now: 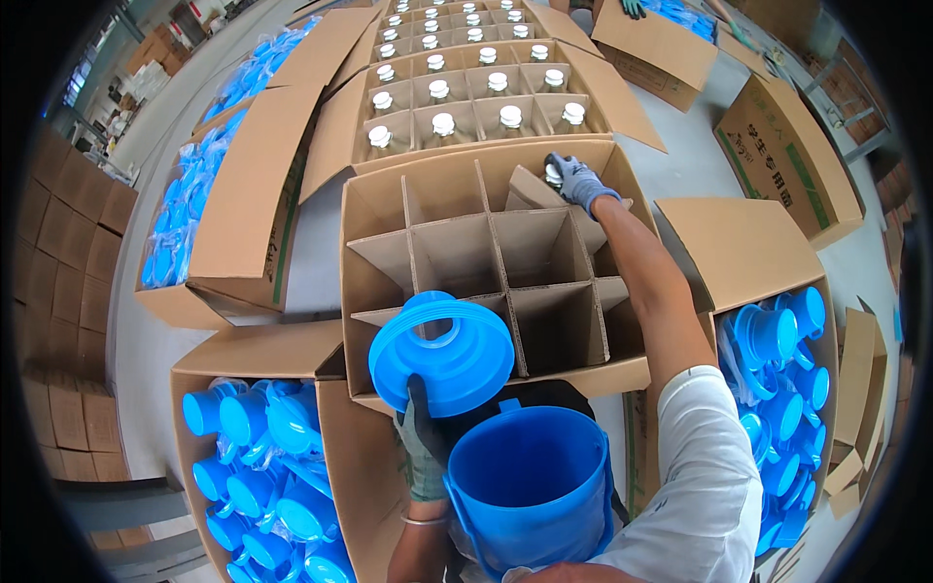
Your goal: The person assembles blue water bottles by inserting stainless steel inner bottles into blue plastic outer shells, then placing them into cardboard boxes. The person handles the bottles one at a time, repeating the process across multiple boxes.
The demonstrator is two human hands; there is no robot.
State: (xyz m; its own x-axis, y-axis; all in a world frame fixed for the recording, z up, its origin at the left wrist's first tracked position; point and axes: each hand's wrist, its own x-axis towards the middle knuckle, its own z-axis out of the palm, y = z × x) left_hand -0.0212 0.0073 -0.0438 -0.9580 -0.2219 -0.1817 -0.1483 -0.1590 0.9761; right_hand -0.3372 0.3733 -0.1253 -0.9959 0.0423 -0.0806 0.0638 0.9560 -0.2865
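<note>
My gloved left hand (pixel 425 447) grips the lower rim of a blue plastic ring-shaped lid (pixel 478 352) with a wide hole in its middle, tilted over the near edge of a divided carton (pixel 418 189). In the far right part of that carton, my gloved right hand (pixel 580 182) is closed around the top of a bottle (pixel 553 176); the carton hides its lower body. A bent cardboard divider (pixel 533 190) stands beside the bottle. Between my forearms is an upright blue bucket (pixel 525 464) with a side handle, nothing visible inside it.
Beyond stand divided cartons of white-capped bottles (pixel 443 124). Cartons of blue plastic parts flank me at left (pixel 248 418) and right (pixel 777 418), with another carton (pixel 255 204) farther left. At the back right, a co-worker's gloved hand (pixel 632 9) is beside an open carton (pixel 653 56).
</note>
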